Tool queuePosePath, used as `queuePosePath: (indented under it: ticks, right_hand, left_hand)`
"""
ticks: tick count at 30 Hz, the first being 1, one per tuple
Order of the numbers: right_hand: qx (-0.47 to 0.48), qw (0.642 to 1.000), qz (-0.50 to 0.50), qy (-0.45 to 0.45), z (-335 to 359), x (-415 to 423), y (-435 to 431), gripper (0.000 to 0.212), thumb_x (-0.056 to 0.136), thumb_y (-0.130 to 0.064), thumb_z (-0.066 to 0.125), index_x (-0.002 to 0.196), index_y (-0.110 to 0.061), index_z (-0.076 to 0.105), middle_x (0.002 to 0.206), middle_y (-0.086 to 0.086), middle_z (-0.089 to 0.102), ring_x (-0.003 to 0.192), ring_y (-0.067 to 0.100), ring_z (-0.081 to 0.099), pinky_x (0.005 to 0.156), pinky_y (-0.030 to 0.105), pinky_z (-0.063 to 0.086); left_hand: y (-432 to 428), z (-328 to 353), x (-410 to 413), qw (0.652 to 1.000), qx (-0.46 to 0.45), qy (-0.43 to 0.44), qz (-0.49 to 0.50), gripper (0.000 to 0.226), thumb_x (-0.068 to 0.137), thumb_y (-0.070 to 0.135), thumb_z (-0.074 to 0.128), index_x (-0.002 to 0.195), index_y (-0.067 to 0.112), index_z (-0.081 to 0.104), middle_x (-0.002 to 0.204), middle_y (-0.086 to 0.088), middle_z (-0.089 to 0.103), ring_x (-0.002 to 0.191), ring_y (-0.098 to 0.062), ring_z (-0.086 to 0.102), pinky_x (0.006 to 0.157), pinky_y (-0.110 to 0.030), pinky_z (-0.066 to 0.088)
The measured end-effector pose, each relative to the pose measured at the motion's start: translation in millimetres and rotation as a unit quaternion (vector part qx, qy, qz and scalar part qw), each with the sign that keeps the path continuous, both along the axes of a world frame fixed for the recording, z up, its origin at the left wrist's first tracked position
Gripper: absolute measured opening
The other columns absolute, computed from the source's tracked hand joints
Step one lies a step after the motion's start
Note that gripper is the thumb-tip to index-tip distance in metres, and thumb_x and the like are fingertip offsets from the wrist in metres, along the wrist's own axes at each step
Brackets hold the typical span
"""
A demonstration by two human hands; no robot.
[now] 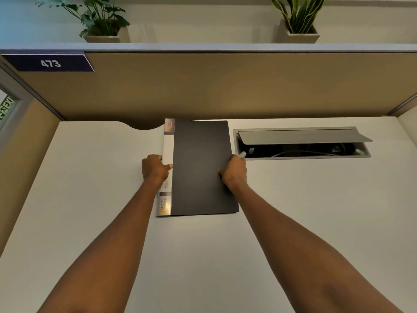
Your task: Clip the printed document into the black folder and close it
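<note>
The black folder [199,152] lies closed and flat on the white desk [90,177], its white labelled spine along the left side. My left hand [154,169] grips the spine edge at mid-height, thumb on top. My right hand [233,171] grips the folder's right edge, thumb resting on the cover. No printed document is visible; whether one is inside the closed cover cannot be seen.
A cable tray [302,143] with its grey lid raised is set into the desk just right of the folder. A beige partition [225,86] rises behind the desk, with two potted plants [103,21] on top. A side panel stands at the left.
</note>
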State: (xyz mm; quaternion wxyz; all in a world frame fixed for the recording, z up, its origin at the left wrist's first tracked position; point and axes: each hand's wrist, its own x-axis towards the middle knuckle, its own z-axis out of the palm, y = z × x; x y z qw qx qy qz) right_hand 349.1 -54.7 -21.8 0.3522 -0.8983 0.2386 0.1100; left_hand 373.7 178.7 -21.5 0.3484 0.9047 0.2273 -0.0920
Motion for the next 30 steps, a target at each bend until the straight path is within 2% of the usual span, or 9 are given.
queuePosePath:
  ticks: [3, 6, 11, 13, 16, 19, 23, 28, 30]
  right_hand:
    - [-0.051, 0.999, 0.017, 0.006, -4.2, -1.9, 4.1, 0.051, 0.087, -0.015, 0.077, 0.132, -0.007, 0.054, 0.164, 0.018, 0.020, 0.125, 0.037, 0.054, 0.101, 0.043, 0.050]
    - [-0.125, 0.991, 0.047, 0.021, -3.4, -3.5, 4.4, 0.051, 0.090, -0.021, 0.075, 0.134, -0.007, 0.053, 0.166, 0.020, 0.016, 0.138, 0.038, 0.040, 0.104, 0.041, 0.047]
    - [-0.190, 0.977, 0.098, 0.006, 4.5, -11.1, 5.8, 0.051, 0.094, -0.016, 0.069, 0.139, -0.003, 0.049, 0.161, 0.026, 0.024, 0.148, 0.040, 0.030, 0.109, 0.038, 0.044]
    - [-0.213, 0.970, 0.113, -0.018, 9.6, -17.9, 7.3, 0.047, 0.095, -0.013, 0.067, 0.138, -0.004, 0.051, 0.155, 0.024, 0.036, 0.145, 0.037, 0.035, 0.107, 0.036, 0.046]
    - [-0.223, 0.965, 0.129, -0.057, 16.9, -31.4, 7.4, 0.040, 0.094, -0.016, 0.065, 0.132, -0.006, 0.054, 0.138, 0.017, 0.051, 0.126, 0.030, 0.050, 0.099, 0.035, 0.048]
    - [-0.222, 0.956, 0.174, -0.084, 21.6, -53.8, 2.3, 0.043, 0.093, -0.017, 0.065, 0.133, -0.007, 0.052, 0.132, 0.012, 0.054, 0.119, 0.028, 0.053, 0.101, 0.035, 0.045]
    - [-0.217, 0.943, 0.229, -0.102, 25.5, -95.9, -11.9, 0.047, 0.092, -0.015, 0.062, 0.136, -0.006, 0.050, 0.136, 0.012, 0.055, 0.123, 0.028, 0.051, 0.109, 0.035, 0.040]
    - [-0.187, 0.943, 0.250, -0.116, 21.6, -158.5, -38.2, 0.044, 0.095, -0.015, 0.054, 0.137, -0.004, 0.048, 0.139, 0.013, 0.051, 0.127, 0.031, 0.048, 0.114, 0.039, 0.037]
    - [-0.190, 0.941, 0.260, -0.104, 15.4, -182.4, -50.6, 0.049, 0.098, -0.018, 0.046, 0.144, -0.002, 0.041, 0.150, 0.014, 0.043, 0.137, 0.032, 0.041, 0.119, 0.040, 0.030]
  left_hand:
    - [-3.6, -3.6, -4.2, 0.999, 0.030, -0.007, 0.006, 0.052, 0.087, 0.030, 0.079, 0.127, 0.000, 0.066, 0.130, -0.021, 0.066, 0.111, -0.042, 0.066, 0.096, -0.047, 0.056]
    - [-6.9, -0.9, -7.1, 0.999, 0.036, -0.004, 0.020, 0.051, 0.086, 0.029, 0.080, 0.125, -0.001, 0.066, 0.128, -0.020, 0.066, 0.112, -0.042, 0.067, 0.097, -0.047, 0.055]
    - [-16.8, 12.1, -15.8, 0.995, 0.098, -0.004, 0.002, 0.050, 0.092, 0.031, 0.073, 0.131, 0.002, 0.060, 0.134, -0.020, 0.062, 0.120, -0.040, 0.062, 0.100, -0.046, 0.053]
    - [-21.4, 17.2, -23.1, 0.990, 0.139, -0.004, -0.011, 0.051, 0.097, 0.033, 0.067, 0.137, 0.003, 0.055, 0.137, -0.020, 0.058, 0.124, -0.039, 0.059, 0.100, -0.047, 0.052]
    - [-27.4, 22.2, -39.3, 0.982, 0.181, -0.013, -0.043, 0.054, 0.101, 0.036, 0.058, 0.144, 0.005, 0.047, 0.147, -0.020, 0.051, 0.134, -0.039, 0.051, 0.108, -0.049, 0.047]
    - [-33.8, 22.4, -62.9, 0.971, 0.213, -0.010, -0.104, 0.065, 0.105, 0.040, 0.048, 0.157, 0.008, 0.029, 0.166, -0.017, 0.028, 0.153, -0.038, 0.028, 0.123, -0.051, 0.026]
    - [-42.4, 21.2, -100.4, 0.948, 0.262, -0.005, -0.183, 0.070, 0.106, 0.047, 0.038, 0.162, 0.011, 0.017, 0.171, -0.013, 0.012, 0.159, -0.033, 0.008, 0.126, -0.055, 0.009]
    - [-63.1, 18.2, -159.7, 0.934, 0.281, -0.015, -0.221, 0.071, 0.107, 0.049, 0.031, 0.163, 0.012, 0.011, 0.172, -0.010, 0.007, 0.159, -0.031, 0.003, 0.126, -0.053, 0.003]
    - [-76.0, 12.7, -187.5, 0.937, 0.268, -0.054, -0.219, 0.068, 0.107, 0.044, 0.032, 0.163, 0.009, 0.014, 0.171, -0.012, 0.009, 0.159, -0.030, 0.006, 0.127, -0.053, 0.004]
